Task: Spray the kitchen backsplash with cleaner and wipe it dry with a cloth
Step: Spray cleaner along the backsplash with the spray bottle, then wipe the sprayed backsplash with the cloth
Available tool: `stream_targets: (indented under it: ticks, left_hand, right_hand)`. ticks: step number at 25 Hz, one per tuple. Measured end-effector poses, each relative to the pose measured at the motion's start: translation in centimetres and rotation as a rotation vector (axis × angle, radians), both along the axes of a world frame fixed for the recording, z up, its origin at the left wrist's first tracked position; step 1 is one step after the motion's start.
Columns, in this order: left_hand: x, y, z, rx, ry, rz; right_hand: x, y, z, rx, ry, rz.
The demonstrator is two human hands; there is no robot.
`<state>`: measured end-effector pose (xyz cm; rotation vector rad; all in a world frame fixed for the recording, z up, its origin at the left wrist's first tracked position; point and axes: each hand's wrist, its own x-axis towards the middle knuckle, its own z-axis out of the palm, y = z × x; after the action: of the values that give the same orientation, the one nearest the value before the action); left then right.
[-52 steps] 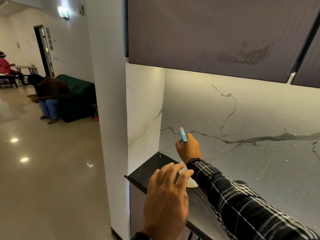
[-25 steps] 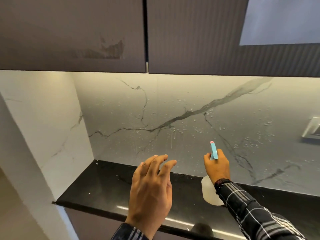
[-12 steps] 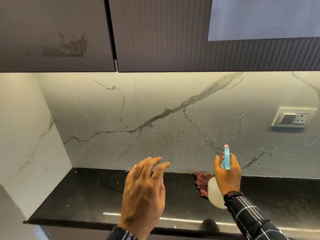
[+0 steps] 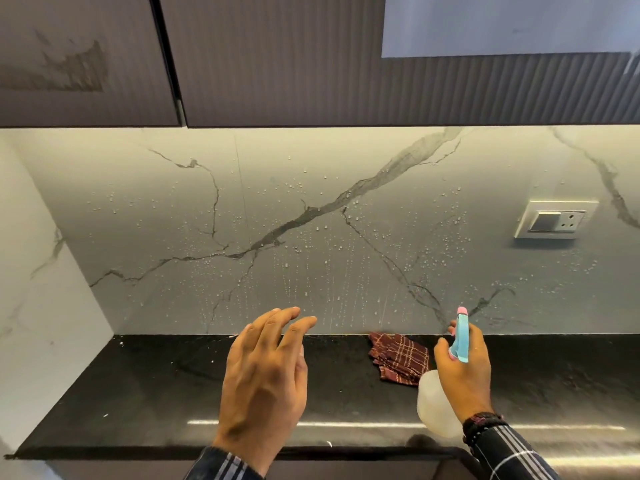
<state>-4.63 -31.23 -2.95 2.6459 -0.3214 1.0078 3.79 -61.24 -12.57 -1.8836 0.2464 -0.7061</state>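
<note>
While I face the backsplash (image 4: 311, 209), its veined marble is dotted with droplets, and thin runs trail down toward the black surface (image 4: 145, 386) below it. Dark cabinets (image 4: 277, 57) hang above, and a socket (image 4: 556, 220) sits on the marble at the right. My left hand (image 4: 266, 379) hovers above the surface, fingers spread loosely and empty, palm down. My right hand (image 4: 465, 372) is wrapped around the neck of the spray bottle (image 4: 433, 407), whose pale body hangs below my fist and whose blue head (image 4: 461, 336) with a pink tip points at the backsplash. A maroon checked cloth (image 4: 398, 358) lies crumpled on the surface against the foot of the marble, between my hands and nearer the bottle.
</note>
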Motion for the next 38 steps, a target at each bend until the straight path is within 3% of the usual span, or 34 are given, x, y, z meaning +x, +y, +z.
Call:
stream_targets:
  ticks: [9,17,25,38]
  left_hand:
    - [-0.3,-1.8,-2.8,0.0,0.12,-0.056]
    - [1.1,-1.5,-3.5,0.039,0.197,-0.001]
    - [0.3,0.6,-4.1,0.052,0.211,0.151]
    - [1.6,-2.7,-4.4,0.058,0.3,0.081]
  right_hand:
    - [-2.3,4.2,-0.4,-0.101,0.183,0.532]
    - [0.4,11.5,-0.7,-0.23,0.163,0.835]
    - [3.6,11.7,-1.1,-0.206,0.127,0.818]
    - [3.6,7.9,-5.4,-0.486,0.424,0.901]
